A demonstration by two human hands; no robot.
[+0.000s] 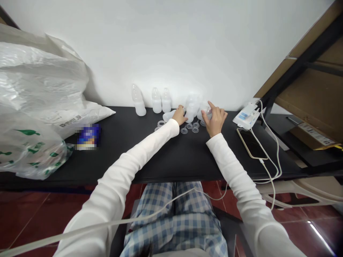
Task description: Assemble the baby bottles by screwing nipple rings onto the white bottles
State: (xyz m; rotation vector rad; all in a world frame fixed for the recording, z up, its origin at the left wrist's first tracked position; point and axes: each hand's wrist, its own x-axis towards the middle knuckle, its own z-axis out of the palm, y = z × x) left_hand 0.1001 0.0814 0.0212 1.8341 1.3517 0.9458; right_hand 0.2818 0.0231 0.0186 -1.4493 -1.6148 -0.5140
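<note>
Bottles (191,111) stand between the spread right hand (215,120) and the curled left hand (179,116), whose grip is unclear.

"What is filling the far side?"

"A plain white wall (160,43) is rising there, and a black desk (166,157) is standing before it, spreading from left to right."

"What is showing on the right?"

"A black frame (308,53) is slanting upward, and brown cardboard (313,94) is showing between its bars. Nearer, part of a pale, curved piece of furniture (321,187) is sticking out below the desk's near edge."

"What is lying underfoot?"

"A dark red floor (29,217) is stretching below, thin lines running between its tiles. A white streak of light (320,233) is gleaming on it at the near right."
</note>
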